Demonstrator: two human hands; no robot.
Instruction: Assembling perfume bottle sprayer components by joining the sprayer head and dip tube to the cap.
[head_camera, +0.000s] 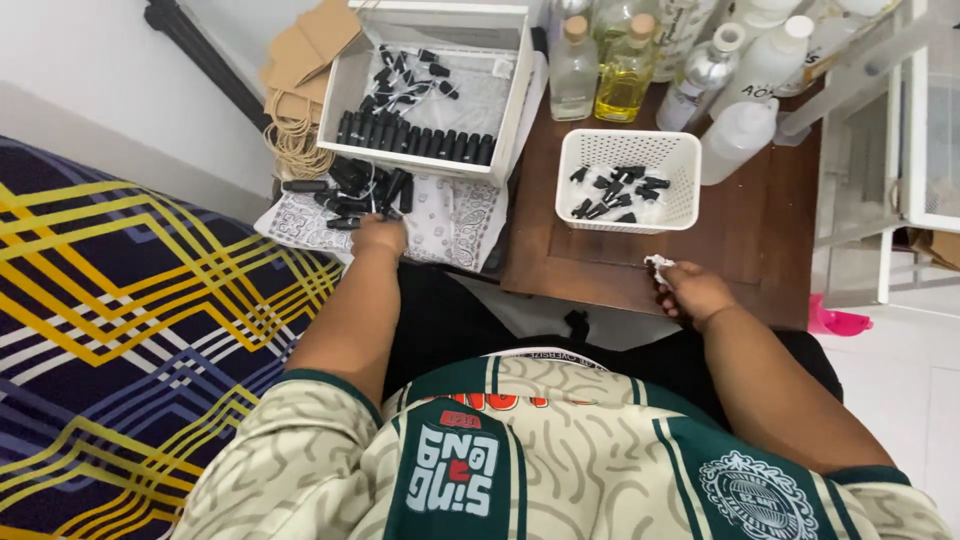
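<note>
- Left hand (380, 236) stretched forward onto the patterned cloth (450, 222), fingers curled down over the pile of small black bottles (360, 190); closing on one of them, it seems, though which one cannot be told from this angle.
- Right hand (693, 292) resting near the front edge of the brown wooden surface (770, 220), fingers pinched shut on a small white crumpled wad (658, 264), probably tissue or cloth.
- Wad: soft, nearly weightless, easily squashed; a light pinch anywhere on it enough, no risk of slipping.
- Black bottles: small, slim, rigid, likely light; smooth round sides, so apt to roll on the cloth and slide between fingertips. Best taken across the body with thumb and forefinger, not by the narrow end.
- Loose pile lying crosswise, touching one another; lifting one likely to nudge its neighbours.
- Just beyond the pile, a white box (515, 100) with a neat row of the same black bottles along its front wall and loose black caps with thin stems behind.
- To the right, on the surface, a white perforated basket (600, 150) holding more small black cap pieces; light, fiddly, easily scattered.
- Behind the basket, clear and white bottles of liquid (628, 70), upright and close together; glass ones probably heavy and breakable.
- Brown paper bags (305, 50) at the far left, a striped bedcover (120, 330) beside the person.
</note>
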